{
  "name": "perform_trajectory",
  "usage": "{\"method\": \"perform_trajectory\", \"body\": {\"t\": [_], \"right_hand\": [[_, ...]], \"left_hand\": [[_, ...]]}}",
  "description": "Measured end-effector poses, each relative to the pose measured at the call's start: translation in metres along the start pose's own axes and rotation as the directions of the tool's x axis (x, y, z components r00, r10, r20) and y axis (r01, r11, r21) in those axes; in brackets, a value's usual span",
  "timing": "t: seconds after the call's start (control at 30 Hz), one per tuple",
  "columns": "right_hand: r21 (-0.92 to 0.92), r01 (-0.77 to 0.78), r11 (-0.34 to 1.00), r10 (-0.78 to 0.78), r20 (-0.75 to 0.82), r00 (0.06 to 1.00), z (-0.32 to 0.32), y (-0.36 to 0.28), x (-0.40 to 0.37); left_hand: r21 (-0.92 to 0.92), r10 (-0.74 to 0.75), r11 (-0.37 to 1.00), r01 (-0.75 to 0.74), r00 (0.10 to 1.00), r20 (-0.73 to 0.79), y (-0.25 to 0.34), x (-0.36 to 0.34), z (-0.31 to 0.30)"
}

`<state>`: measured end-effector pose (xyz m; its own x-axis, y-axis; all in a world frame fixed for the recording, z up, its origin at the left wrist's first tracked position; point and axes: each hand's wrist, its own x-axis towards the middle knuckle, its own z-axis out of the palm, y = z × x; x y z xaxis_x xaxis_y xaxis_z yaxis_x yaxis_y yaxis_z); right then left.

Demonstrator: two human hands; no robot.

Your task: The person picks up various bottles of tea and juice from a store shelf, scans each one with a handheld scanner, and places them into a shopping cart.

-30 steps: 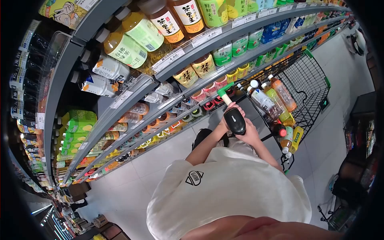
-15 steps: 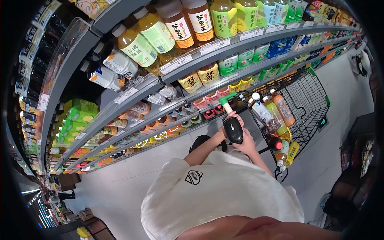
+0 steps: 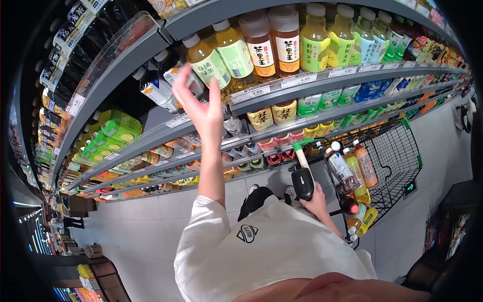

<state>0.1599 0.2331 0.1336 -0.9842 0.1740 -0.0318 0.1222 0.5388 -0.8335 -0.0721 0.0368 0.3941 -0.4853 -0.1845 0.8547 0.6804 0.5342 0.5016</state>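
My left hand (image 3: 202,108) is raised to the upper shelf, fingers and thumb spread apart. Its fingertips overlap the front of a green tea bottle (image 3: 207,68) with a pale green label. A similar light-green-label bottle (image 3: 234,56) stands just right of it, and white-label bottles (image 3: 160,91) lean at the left. Lower down, my right hand (image 3: 317,202) is wrapped round the cart handle (image 3: 303,158), beside a rounded black device (image 3: 302,184) on it. Several drink bottles, one of them orange (image 3: 366,165), lie in the shopping cart (image 3: 397,151).
Shelf edges (image 3: 352,75) with price tags curve across in front of me, with rows of drinks above and below. Green multipacks (image 3: 113,132) sit on a left shelf. Grey tiled floor (image 3: 151,236) lies behind me, and a dark display rack (image 3: 450,221) stands at the right.
My left hand has left the cart handle area and risen to the tea bottles, its fingers spreading. My right hand stays on the handle. The view has shifted so the shelves appear lower and farther right.
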Motion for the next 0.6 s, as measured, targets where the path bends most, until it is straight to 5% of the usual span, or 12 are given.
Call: {"method": "perform_trajectory", "body": {"t": [0.1, 0.13, 0.17, 0.23, 0.37, 0.43, 0.5, 0.6], "right_hand": [[-0.020, -0.008, 1.000, 0.008, -0.008, 1.000, 0.000, -0.002, 0.002], [-0.029, -0.014, 0.999, 0.014, -0.014, 1.000, 0.000, -0.003, 0.001], [-0.030, -0.016, 0.999, 0.016, -0.011, 1.000, 0.001, -0.003, 0.000], [-0.034, -0.024, 0.999, 0.023, -0.032, 0.999, 0.002, -0.005, 0.000], [-0.041, -0.021, 0.999, 0.019, -0.035, 0.999, 0.001, -0.006, 0.000], [-0.071, 0.004, 0.997, -0.006, -0.024, 1.000, -0.001, -0.007, 0.000], [-0.065, -0.023, 0.998, 0.022, -0.029, 0.999, -0.001, -0.008, 0.000], [-0.063, -0.038, 0.997, 0.036, -0.033, 0.999, -0.001, -0.007, 0.000]], "left_hand": [[0.266, 0.080, 0.960, -0.086, 0.996, 0.032, -0.006, 0.046, 0.017], [0.267, -0.089, 0.963, 0.032, 0.975, 0.204, 0.001, 0.058, 0.020], [0.370, -0.124, 0.927, 0.065, 0.983, 0.138, -0.007, 0.062, 0.031], [0.275, -0.276, 0.932, 0.234, 0.954, 0.121, -0.012, 0.071, 0.028], [0.246, -0.141, 0.960, 0.131, 0.990, 0.027, -0.030, 0.065, 0.028], [0.035, -0.249, 0.968, 0.248, 0.967, 0.053, -0.023, 0.056, 0.027], [-0.054, -0.199, 0.978, 0.201, 0.979, 0.032, -0.014, 0.044, 0.025], [-0.259, -0.208, 0.954, 0.152, 0.957, -0.202, -0.005, 0.019, 0.017]]}}
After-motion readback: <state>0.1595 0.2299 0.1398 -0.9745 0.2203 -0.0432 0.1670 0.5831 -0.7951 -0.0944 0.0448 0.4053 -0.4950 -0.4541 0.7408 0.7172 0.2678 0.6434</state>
